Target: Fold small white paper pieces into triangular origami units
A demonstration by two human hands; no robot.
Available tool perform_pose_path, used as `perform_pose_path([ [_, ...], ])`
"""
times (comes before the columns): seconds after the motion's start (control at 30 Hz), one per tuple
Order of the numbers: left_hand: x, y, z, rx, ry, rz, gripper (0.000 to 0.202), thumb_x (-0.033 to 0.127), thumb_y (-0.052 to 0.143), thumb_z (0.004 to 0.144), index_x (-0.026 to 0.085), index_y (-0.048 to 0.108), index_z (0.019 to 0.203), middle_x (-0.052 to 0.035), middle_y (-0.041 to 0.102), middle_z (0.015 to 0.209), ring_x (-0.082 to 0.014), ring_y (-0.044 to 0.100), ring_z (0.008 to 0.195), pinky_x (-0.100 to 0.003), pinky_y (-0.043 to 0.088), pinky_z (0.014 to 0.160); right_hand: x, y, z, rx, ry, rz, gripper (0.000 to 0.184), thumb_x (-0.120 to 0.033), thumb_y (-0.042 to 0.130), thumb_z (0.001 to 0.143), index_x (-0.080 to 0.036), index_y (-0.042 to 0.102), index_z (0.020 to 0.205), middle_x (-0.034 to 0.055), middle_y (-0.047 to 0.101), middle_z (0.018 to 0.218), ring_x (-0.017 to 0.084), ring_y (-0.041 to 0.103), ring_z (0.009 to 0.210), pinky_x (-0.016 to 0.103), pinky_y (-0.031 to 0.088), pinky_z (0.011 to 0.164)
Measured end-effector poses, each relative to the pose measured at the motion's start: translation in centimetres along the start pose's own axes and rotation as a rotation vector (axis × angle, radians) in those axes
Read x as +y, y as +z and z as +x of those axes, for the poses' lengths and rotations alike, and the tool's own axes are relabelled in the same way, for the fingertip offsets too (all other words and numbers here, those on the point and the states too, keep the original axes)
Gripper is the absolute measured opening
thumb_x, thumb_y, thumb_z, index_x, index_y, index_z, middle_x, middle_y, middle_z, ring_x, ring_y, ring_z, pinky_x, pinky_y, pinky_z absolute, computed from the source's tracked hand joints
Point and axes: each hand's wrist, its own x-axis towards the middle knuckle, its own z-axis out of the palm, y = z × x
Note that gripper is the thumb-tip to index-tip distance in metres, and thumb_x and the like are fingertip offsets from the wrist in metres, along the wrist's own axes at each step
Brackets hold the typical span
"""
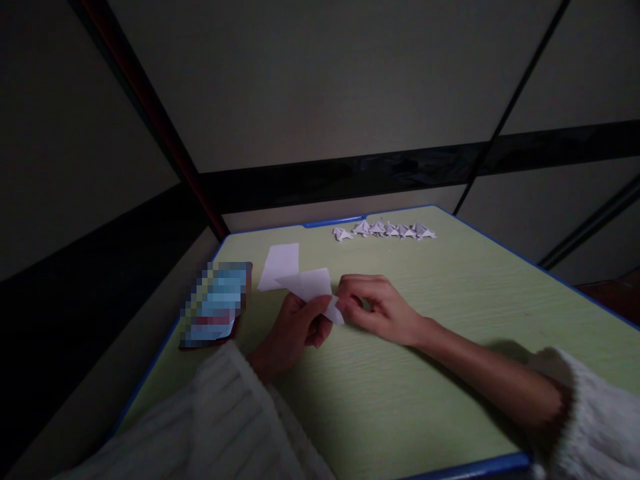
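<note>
My left hand [295,330] and my right hand [375,307] both pinch a small white piece of paper [315,287] just above the pale green table [425,400]. The paper is partly folded; its lower corner sticks down between my fingers. My left fingers curl around it from below and the left, and my right fingertips press on its right edge. Both arms wear white knitted sleeves, the right one pushed up toward the elbow.
A flat white sheet of paper [280,265] lies just behind my hands. A phone [216,305] with a lit screen rests at the table's left edge. Several small folded paper figures [385,231] stand in a row along the far edge. Walls surround the table.
</note>
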Motion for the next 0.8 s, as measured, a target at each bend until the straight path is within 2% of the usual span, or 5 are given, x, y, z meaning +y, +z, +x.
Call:
perform_pose_path([
  [0.17, 0.14, 0.03, 0.14, 0.01, -0.021, -0.002, 0.029, 0.036, 0.048, 0.065, 0.015, 0.042, 0.045, 0.0065, 0.039, 0.032, -0.0024, 0.03, 0.026, -0.016, 0.015, 0.029, 0.41, -0.31, 0.42, -0.169, 0.231, 0.265, 0.016, -0.021, 0.045, 0.073, -0.013, 0.044, 0.059, -0.0044, 0.042, 0.049, 0.004, 0.034, 0.043, 0.017, 0.026, 0.042],
  [0.27, 0.19, 0.04, 0.19, -0.012, -0.034, -0.008, 0.028, 0.037, 0.049, 0.064, 0.015, 0.044, 0.046, 0.0063, 0.04, 0.031, -0.0025, 0.03, 0.025, -0.016, 0.015, 0.028, 0.57, -0.5, 0.57, -0.202, 0.261, 0.317, 0.016, -0.019, 0.046, 0.071, -0.012, 0.045, 0.057, -0.0039, 0.045, 0.048, 0.003, 0.036, 0.041, 0.017, 0.027, 0.041],
  [0.47, 0.4, 0.1, 0.12, -0.079, -0.052, -0.044, 0.025, 0.033, 0.051, 0.061, 0.014, 0.046, 0.046, 0.0062, 0.04, 0.03, -0.0023, 0.029, 0.024, -0.016, 0.013, 0.027, 0.74, -0.57, 0.52, -0.183, 0.26, 0.336, 0.013, -0.017, 0.047, 0.069, -0.011, 0.047, 0.057, -0.004, 0.045, 0.047, 0.004, 0.034, 0.041, 0.018, 0.025, 0.041],
  [0.6, 0.37, 0.01, 0.1, -0.073, -0.055, -0.039, 0.024, 0.033, 0.049, 0.062, 0.015, 0.046, 0.046, 0.0066, 0.039, 0.029, -0.0025, 0.028, 0.024, -0.017, 0.013, 0.028, 0.63, -0.27, 0.35, -0.135, 0.22, 0.289, 0.014, -0.017, 0.047, 0.069, -0.013, 0.044, 0.056, -0.0062, 0.036, 0.046, 0.004, 0.029, 0.043, 0.018, 0.022, 0.041],
  [0.8, 0.13, 0.06, 0.12, -0.032, -0.066, -0.125, 0.023, 0.033, 0.047, 0.064, 0.016, 0.046, 0.048, 0.0066, 0.04, 0.031, -0.0032, 0.029, 0.026, -0.018, 0.013, 0.031, -0.16, 0.27, -0.1, -0.013, 0.022, 0.013, 0.019, -0.019, 0.044, 0.073, -0.014, 0.042, 0.055, -0.004, 0.034, 0.052, 0.006, 0.031, 0.049, 0.02, 0.025, 0.045],
])
